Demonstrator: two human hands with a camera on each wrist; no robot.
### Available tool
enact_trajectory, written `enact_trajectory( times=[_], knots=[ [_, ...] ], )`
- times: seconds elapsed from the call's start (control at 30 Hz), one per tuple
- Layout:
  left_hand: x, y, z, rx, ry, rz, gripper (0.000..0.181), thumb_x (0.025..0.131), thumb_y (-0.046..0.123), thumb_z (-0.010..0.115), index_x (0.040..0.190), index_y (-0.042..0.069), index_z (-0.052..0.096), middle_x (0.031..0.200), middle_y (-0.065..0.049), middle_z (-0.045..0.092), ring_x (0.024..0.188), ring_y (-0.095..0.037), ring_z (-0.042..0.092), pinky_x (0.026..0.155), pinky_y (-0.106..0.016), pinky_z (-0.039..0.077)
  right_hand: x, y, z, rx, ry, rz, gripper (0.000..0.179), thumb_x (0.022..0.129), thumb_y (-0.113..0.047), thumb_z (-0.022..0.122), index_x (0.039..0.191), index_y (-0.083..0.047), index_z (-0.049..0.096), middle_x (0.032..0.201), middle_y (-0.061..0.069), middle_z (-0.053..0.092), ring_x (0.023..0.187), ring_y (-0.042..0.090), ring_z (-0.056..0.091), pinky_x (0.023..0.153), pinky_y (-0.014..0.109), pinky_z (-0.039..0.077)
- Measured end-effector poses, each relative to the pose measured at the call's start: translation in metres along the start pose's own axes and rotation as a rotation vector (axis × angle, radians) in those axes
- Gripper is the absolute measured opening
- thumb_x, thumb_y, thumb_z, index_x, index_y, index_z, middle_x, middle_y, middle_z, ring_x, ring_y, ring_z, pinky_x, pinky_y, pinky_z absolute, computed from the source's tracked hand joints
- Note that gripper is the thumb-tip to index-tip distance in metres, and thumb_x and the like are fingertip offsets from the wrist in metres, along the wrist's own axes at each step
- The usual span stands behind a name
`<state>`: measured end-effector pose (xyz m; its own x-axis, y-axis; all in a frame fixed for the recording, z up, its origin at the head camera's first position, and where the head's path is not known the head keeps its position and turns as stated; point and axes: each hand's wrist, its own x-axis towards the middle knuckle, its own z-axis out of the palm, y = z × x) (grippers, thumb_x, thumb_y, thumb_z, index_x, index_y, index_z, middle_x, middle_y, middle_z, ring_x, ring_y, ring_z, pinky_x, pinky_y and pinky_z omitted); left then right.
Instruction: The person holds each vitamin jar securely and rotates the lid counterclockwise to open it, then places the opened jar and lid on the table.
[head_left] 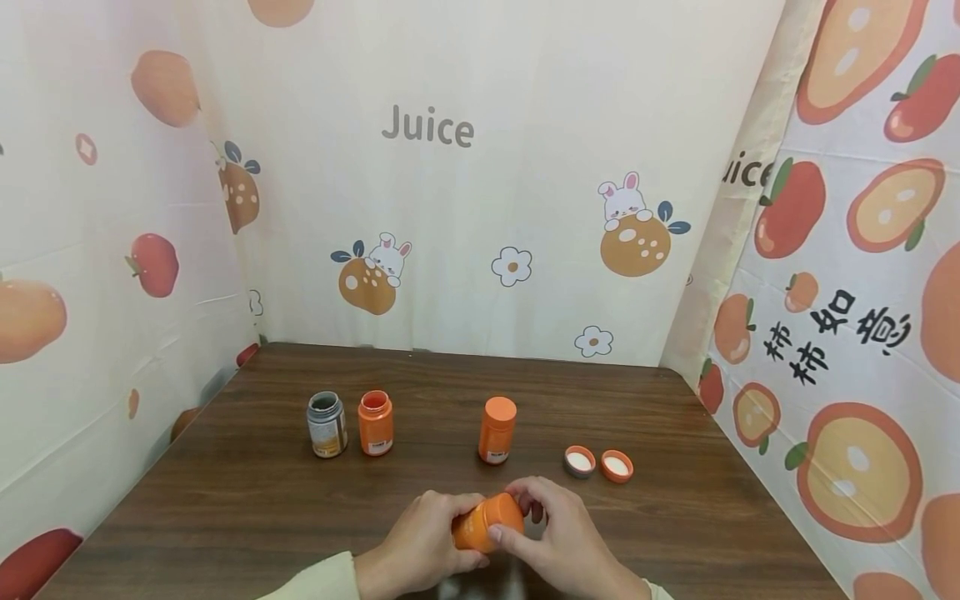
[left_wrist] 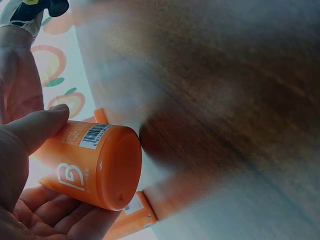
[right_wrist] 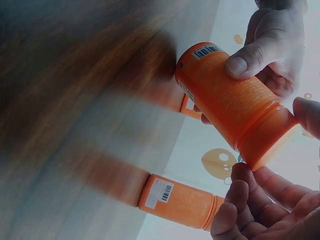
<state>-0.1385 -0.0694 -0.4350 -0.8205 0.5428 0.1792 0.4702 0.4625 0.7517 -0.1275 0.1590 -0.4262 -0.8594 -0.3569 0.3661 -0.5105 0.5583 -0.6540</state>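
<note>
Bottle (head_left: 477, 528) up in both hands, orange, tilted and capped, held over the dark wood-grain table (head_left: 225, 517)! The left hand (head_left: 429, 537) wraps the body, thumb on one side, fingers round the other; the right hand (head_left: 558, 537) pinches the orange cap (head_left: 507, 512), thumb at one edge, fingertips at the opposite one. Light, stiff plastic by the look of it, though what's inside can't be told; that smooth skin could slide under dry fingers, and a drop would more likely scuff than shatter it. Best hold, I'd judge: mid-body for one hand, the cap's rim for the other. And what a shape, a straight cylinder with a rounded base, a groove below the cap, fine patterning and a barcode label (left_wrist: 96, 136) near the bottom! Beyond it, a standing bottle (head_left: 497, 431), orange and capped; leftward, a grey jar (head_left: 327, 432) and an orange jar (head_left: 377, 429), both uncovered; to the right, a grey-rimmed lid (head_left: 580, 461) and an orange lid (head_left: 617, 467), white linings up
</note>
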Motion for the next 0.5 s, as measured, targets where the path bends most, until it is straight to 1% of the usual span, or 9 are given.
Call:
enact_trajectory(
  times=[0.17, 0.3, 0.37, 0.5],
  knots=[
    [0.0006, 0.0004, -0.0002, -0.001, -0.008, -0.008, 0.037, 0.078, 0.021, 0.092, 0.109, 0.027, 0.073, 0.088, 0.02, 0.064, 0.074, -0.001, 0.058, 0.069, -0.021, 0.05, 0.0, 0.0001, -0.0012, 0.007, -0.018, -0.005, 0.035, 0.086, -0.047, 0.081, 0.11, -0.027, 0.067, 0.089, -0.016, 0.062, 0.08, 0.009, 0.057, 0.071, 0.027, 0.049],
    [0.0009, 0.0008, -0.0002, 0.006, -0.01, -0.011, 0.037, 0.077, 0.021, 0.092, 0.108, 0.027, 0.072, 0.087, 0.02, 0.064, 0.073, -0.001, 0.058, 0.068, -0.022, 0.05, -0.0002, 0.0009, -0.0023, 0.015, -0.023, -0.029, 0.034, 0.086, -0.043, 0.083, 0.112, -0.027, 0.067, 0.091, -0.016, 0.062, 0.081, 0.012, 0.058, 0.071, 0.029, 0.05],
    [0.0009, 0.0009, 0.0001, 0.012, -0.007, -0.005, 0.037, 0.076, 0.021, 0.092, 0.108, 0.027, 0.072, 0.086, 0.02, 0.064, 0.073, -0.001, 0.058, 0.068, -0.022, 0.049, -0.0004, 0.0016, -0.0029, 0.02, -0.021, -0.052, 0.036, 0.085, -0.04, 0.084, 0.113, -0.028, 0.067, 0.092, -0.016, 0.061, 0.081, 0.015, 0.058, 0.071, 0.029, 0.05],
    [0.0005, 0.0009, 0.0007, 0.025, 0.004, 0.014, 0.038, 0.075, 0.02, 0.093, 0.107, 0.027, 0.072, 0.085, 0.02, 0.063, 0.072, 0.0, 0.057, 0.067, -0.021, 0.049, -0.0008, 0.0034, -0.0036, 0.015, -0.008, -0.129, 0.039, 0.084, -0.035, 0.086, 0.117, -0.026, 0.067, 0.092, -0.015, 0.059, 0.082, 0.01, 0.055, 0.069, 0.028, 0.049]
  ],
)
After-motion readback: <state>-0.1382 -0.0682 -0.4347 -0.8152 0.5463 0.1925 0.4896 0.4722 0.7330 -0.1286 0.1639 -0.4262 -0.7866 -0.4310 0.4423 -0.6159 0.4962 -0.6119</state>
